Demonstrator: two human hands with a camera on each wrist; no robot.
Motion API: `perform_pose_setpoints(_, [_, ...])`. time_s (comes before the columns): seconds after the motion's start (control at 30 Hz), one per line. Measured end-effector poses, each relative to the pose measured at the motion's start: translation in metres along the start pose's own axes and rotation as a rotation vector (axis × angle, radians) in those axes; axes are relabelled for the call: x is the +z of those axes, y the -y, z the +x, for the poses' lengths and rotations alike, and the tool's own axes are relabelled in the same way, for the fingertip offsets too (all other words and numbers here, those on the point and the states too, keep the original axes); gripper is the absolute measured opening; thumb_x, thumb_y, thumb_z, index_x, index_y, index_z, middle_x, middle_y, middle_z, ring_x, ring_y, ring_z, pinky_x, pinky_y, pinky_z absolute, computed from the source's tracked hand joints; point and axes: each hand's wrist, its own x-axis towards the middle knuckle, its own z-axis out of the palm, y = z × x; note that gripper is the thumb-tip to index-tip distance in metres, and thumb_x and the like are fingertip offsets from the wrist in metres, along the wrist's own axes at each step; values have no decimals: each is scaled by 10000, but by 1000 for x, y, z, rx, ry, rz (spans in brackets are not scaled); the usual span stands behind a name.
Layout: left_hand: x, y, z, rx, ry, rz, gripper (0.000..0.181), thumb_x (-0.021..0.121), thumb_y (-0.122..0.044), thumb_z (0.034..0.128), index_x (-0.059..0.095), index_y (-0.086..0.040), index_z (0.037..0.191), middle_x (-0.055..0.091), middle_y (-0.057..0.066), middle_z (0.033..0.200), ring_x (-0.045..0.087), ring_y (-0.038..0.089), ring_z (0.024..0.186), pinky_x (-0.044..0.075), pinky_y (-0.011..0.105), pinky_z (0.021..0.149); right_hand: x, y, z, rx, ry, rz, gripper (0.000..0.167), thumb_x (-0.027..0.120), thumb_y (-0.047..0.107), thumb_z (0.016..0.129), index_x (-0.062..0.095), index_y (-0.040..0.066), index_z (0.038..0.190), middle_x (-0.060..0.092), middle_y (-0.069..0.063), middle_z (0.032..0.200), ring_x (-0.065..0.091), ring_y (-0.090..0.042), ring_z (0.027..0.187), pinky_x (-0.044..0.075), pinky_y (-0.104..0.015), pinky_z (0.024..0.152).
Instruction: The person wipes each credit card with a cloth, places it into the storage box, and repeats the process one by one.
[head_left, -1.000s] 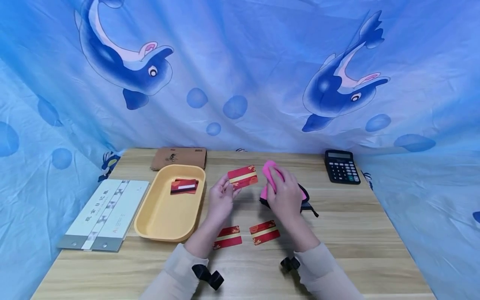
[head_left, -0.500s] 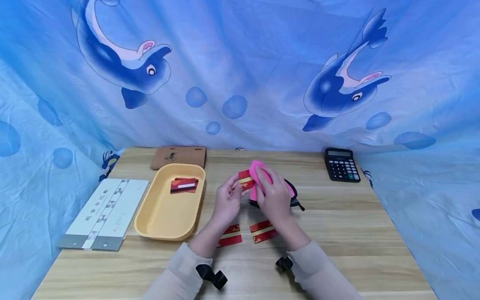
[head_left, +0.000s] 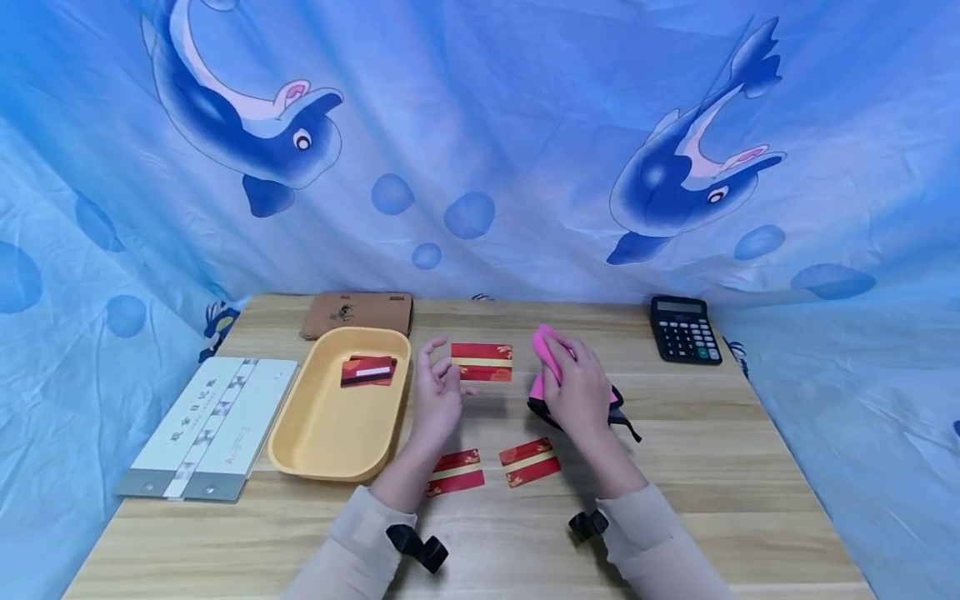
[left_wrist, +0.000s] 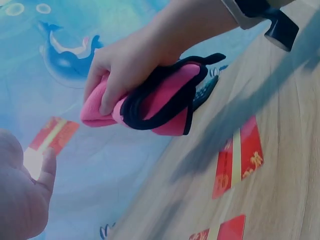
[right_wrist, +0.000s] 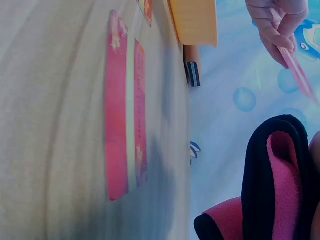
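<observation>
The left arm (head_left: 402, 483) and right arm (head_left: 618, 472) point in from the bottom of the frame.
They lean toward each other. The left grip (head_left: 437, 393), just left of the middle, pinches with thumb and fingers, one bent finger lifted. The right grip (head_left: 581, 390), right of the middle, has its fingers curled in.

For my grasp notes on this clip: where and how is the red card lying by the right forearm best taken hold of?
Probably by its two long edges, pinched from above: the red card is thin and lies flat on the table, so its underside is out of reach.
</observation>
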Motion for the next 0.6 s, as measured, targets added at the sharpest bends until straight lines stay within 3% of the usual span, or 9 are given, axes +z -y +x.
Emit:
perform_pose_setpoints(0.1, [-1, 2, -1, 6, 0, 30, 327, 417, 63, 1044, 412, -100, 1327, 604, 129, 1041, 646, 286, 805, 604, 301, 705, 1, -2, -3, -12, -12, 17, 372, 719, 133, 896, 718, 85, 1264, 677, -126, 1230, 661, -372, 1033, 586, -547, 768])
perform_pose_setpoints(0.2, [0, 3, -2, -6, 24, 47, 292, 509, 35, 1015, 438, -80, 1273, 609, 130, 1170, 621, 250, 890, 569, 281, 713, 1, -1, -4, -20, -27, 30, 366, 731, 124, 892, 723, 79, 1255, 682, -131, 1220, 666, -373, 1016, 586, -547, 764])
perform_pose_setpoints(0.27, [1, 3, -4, -23, 62, 29, 395, 634, -7, 962, 424, -91, 1287, 585, 137, 1212, 611, 228, 942, 564, 276, 730, 1, -1, -4, -17, -29, 39, 370, 736, 116, 888, 723, 81, 1256, 682, -131, 1217, 666, -371, 1013, 584, -547, 770])
perform_pose_setpoints(0.4, [2, 4, -6, -38, 144, -11, 794, 870, -90, 793, 334, -154, 1375, 538, 163, 1293, 616, 266, 1084, 586, 301, 828, 1, 0, -5, -12, -32, 51, 372, 741, 124, 889, 722, 81, 1258, 680, -133, 1221, 665, -368, 1020, 583, -547, 771])
perform_pose_setpoints(0.5, [2, 7, -6, -34, 158, 12, 935, 921, -105, 733, 292, -201, 1419, 519, 157, 1326, 597, 279, 1143, 584, 342, 892, 1, 0, -5, -15, -39, 56, 368, 739, 138, 891, 725, 86, 1255, 680, -131, 1223, 666, -363, 1021, 583, -545, 754])
perform_pose_setpoints(0.6, [1, 9, -7, -32, 150, 31, 950, 925, -138, 737, 281, -225, 1431, 520, 123, 1318, 585, 270, 1154, 579, 368, 906, 1, 0, -5, -21, -51, 65, 366, 743, 142, 885, 730, 90, 1247, 682, -130, 1217, 670, -361, 983, 582, -540, 713])
